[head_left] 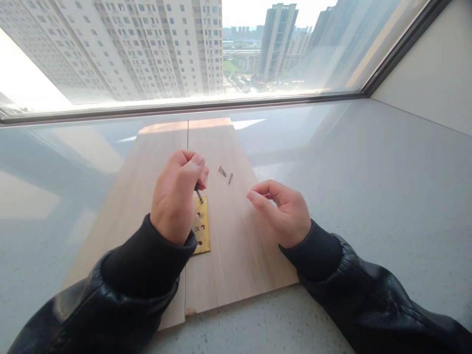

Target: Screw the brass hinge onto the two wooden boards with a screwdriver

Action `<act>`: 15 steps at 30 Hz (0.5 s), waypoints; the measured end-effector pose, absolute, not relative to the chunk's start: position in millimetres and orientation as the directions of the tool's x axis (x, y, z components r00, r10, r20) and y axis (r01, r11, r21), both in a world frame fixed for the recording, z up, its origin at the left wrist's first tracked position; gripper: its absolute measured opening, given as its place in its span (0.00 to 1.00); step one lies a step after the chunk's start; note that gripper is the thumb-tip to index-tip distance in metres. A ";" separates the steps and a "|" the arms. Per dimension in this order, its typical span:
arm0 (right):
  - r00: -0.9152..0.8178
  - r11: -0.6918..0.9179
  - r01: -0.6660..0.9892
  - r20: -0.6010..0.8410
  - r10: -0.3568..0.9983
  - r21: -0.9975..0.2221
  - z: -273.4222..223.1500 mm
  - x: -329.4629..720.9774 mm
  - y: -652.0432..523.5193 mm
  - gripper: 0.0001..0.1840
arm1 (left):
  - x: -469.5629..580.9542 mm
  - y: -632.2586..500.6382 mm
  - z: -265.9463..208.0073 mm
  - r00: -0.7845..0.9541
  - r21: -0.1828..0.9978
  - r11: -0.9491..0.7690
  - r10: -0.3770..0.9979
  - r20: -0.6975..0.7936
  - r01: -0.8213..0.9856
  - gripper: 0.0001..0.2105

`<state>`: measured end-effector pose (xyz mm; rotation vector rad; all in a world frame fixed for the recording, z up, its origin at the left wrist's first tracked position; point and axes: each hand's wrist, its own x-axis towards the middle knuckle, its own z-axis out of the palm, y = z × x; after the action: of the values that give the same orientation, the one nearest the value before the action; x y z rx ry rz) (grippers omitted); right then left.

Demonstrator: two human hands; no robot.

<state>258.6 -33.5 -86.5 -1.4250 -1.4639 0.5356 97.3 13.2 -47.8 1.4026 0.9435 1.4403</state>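
Observation:
My left hand (177, 191) is closed around a screwdriver (199, 193), most of which the fingers hide. Its shaft points down to the upper end of a brass-coloured hinge plate (205, 236), where the tip meets a screw head. Several screw holes show in the plate; its left part is hidden behind my hand and cuff. Above the right half of the wooden boards (236, 265), my right hand (282, 211) has thumb and forefinger pinched together, with nothing visible between them. Two loose screws, one larger (222, 171) and one thinner (230, 178), lie on the board between my hands.
Two pale boards lie side by side, with a narrow seam (188, 135) between them. They rest on a white speckled counter (368, 187). Beyond is a window with a dark frame (258, 102), and a white wall (431, 73) stands at the right.

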 end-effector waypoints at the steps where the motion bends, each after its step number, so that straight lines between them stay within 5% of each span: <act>1: 0.177 0.210 0.491 0.333 0.926 -0.845 -86.8 258.8 -33.3 0.10 | 97.1 12.2 -47.2 0.042 0.944 -0.311 0.947 0.317 -0.109 0.11; 10: 0.167 0.202 0.490 0.318 0.933 -0.848 -86.7 258.7 -34.7 0.10 | 95.1 31.9 -32.2 0.164 0.976 -0.040 0.984 0.076 -0.212 0.15; 15: 0.156 0.208 0.493 0.320 0.934 -0.845 -85.8 258.5 -35.7 0.10 | 94.7 23.8 -28.2 0.101 0.977 -0.067 0.991 0.089 -0.203 0.15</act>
<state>258.5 -35.7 -85.8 -1.4290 -1.4817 0.5561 94.7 23.8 -28.2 1.1658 0.9432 1.2728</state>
